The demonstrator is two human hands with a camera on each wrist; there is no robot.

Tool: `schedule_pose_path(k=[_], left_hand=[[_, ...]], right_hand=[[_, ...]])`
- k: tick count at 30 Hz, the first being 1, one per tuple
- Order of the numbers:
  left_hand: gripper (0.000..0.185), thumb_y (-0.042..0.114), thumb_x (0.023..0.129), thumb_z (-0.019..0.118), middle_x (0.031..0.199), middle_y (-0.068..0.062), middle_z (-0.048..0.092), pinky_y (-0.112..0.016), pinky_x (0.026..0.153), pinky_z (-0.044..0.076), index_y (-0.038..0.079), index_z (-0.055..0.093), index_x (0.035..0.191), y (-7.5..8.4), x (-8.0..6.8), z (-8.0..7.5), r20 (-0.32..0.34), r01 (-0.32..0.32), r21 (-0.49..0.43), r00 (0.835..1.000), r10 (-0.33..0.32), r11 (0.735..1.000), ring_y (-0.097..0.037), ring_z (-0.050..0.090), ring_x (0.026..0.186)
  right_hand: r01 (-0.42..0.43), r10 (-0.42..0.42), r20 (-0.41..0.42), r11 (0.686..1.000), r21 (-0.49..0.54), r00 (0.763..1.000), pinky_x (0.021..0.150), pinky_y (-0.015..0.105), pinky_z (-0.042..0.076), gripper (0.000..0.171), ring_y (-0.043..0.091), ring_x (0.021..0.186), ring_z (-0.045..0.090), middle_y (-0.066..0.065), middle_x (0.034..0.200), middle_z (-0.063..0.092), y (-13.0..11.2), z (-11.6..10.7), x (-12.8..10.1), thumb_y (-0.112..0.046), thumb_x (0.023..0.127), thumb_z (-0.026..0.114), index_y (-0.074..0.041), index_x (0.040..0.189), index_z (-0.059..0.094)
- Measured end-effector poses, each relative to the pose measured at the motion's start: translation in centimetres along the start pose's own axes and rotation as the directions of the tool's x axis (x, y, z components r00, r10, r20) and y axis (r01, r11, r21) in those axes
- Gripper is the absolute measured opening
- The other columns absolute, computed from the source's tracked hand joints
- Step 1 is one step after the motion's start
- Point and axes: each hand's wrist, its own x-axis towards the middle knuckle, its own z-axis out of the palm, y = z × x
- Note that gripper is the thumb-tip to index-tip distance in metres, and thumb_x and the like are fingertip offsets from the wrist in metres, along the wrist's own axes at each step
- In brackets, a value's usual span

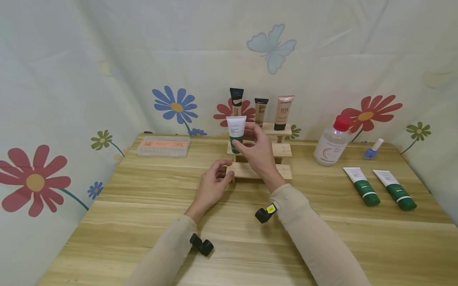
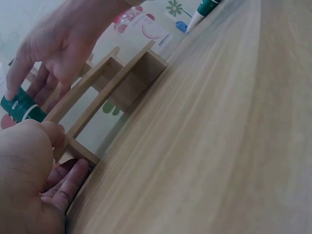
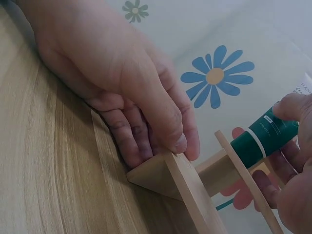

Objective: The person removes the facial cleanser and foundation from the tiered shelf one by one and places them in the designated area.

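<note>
My right hand (image 1: pixel 260 154) pinches a white and green squeeze tube (image 1: pixel 236 126) upright, cap down, at the left end of the middle tier of a small wooden step stand (image 1: pixel 264 170). In the right wrist view the cap of this tube (image 3: pixel 253 146) meets the shelf board. Thumb and fingers of my left hand (image 1: pixel 212 184) hold the left end of the stand's lowest step. On the top tier stand a black-ended concealer tube (image 1: pixel 236 97), a second black-ended tube (image 1: pixel 261 109) and a pink BB cream tube (image 1: pixel 284 111).
Two more white and green tubes (image 1: pixel 362 186) (image 1: pixel 395 190) lie on the table at right. Behind them stand a clear bottle with a red cap (image 1: pixel 333 141) and a blue nail polish bottle (image 1: pixel 373 149). A clear plastic case (image 1: pixel 163 146) lies back left, before the flowered curtain.
</note>
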Motion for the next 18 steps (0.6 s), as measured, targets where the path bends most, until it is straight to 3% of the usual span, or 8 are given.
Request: schedule_pose_path(k=[18], left_hand=[[0.032,0.019,0.112,0.071,0.117,-0.009,0.077,-0.032,0.090,0.064,0.012,0.069,0.142,0.02,-0.01,0.01,0.001,-0.005,-0.018,1.000,0.005,1.000,-0.021,0.075,0.104]], right_hand=[[-0.012,0.012,-0.054,1.000,-0.010,0.998,0.104,0.049,0.060,0.046,0.026,0.123,0.067,0.011,0.133,0.071,-0.56,-0.40,-0.76,-0.012,0.102,0.084,-0.009,0.143,0.064]])
